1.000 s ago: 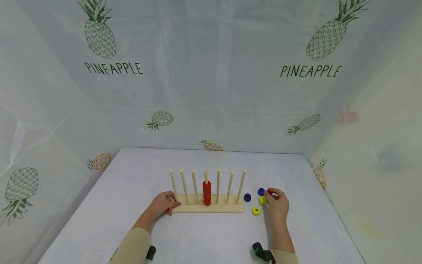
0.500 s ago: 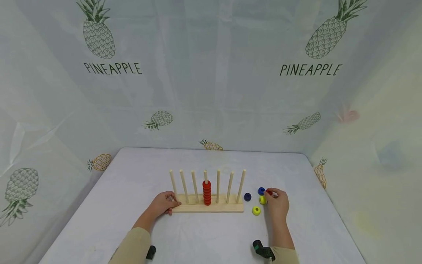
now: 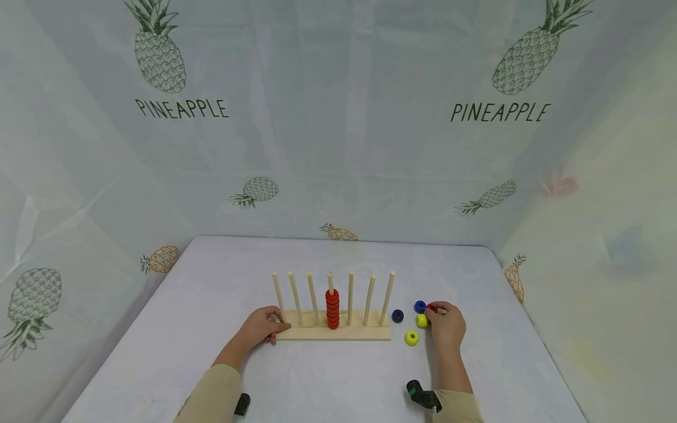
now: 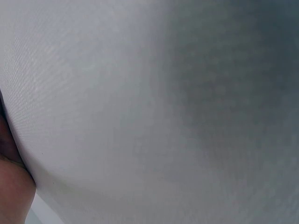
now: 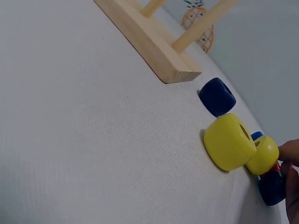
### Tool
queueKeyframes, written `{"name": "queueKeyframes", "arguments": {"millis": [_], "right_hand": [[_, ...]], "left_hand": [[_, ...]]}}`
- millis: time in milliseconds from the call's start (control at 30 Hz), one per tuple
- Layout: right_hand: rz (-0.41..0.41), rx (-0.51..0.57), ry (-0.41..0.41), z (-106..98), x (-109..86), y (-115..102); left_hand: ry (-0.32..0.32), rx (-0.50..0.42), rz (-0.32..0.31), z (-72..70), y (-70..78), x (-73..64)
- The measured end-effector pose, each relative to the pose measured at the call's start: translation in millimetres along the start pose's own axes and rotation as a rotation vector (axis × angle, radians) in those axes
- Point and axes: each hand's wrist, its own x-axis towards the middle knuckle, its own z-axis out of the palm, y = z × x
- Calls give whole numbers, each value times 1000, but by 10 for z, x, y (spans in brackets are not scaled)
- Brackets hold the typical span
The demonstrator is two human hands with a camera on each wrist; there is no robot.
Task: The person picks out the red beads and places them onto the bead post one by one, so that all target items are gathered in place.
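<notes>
A wooden peg rack with several upright pegs stands mid-table, a stack of red beads on its middle peg. My left hand grips the rack's left end, thumb on the base. To the right of the rack, my right hand pinches a red bead, mostly covered by the fingers. Right beside the fingertips are a blue bead and a yellow bead. In the right wrist view, a dark blue bead lies just below the fingers. The left wrist view shows little but blurred cloth.
Another yellow bead and another dark blue bead lie between the rack and my right hand. White cloth covers the table. A pineapple-print curtain hangs behind and at both sides.
My right hand has shifted very slightly to the right, its fingers still at the red bead. The left hand and the rack stay in place.
</notes>
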Motion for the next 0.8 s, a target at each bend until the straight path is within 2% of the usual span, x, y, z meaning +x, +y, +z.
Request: {"name": "queueKeyframes", "arguments": {"millis": [800], "right_hand": [[43,12,23,67,40,27]], "left_hand": [[14,-9,-10,13,15,-5]]}}
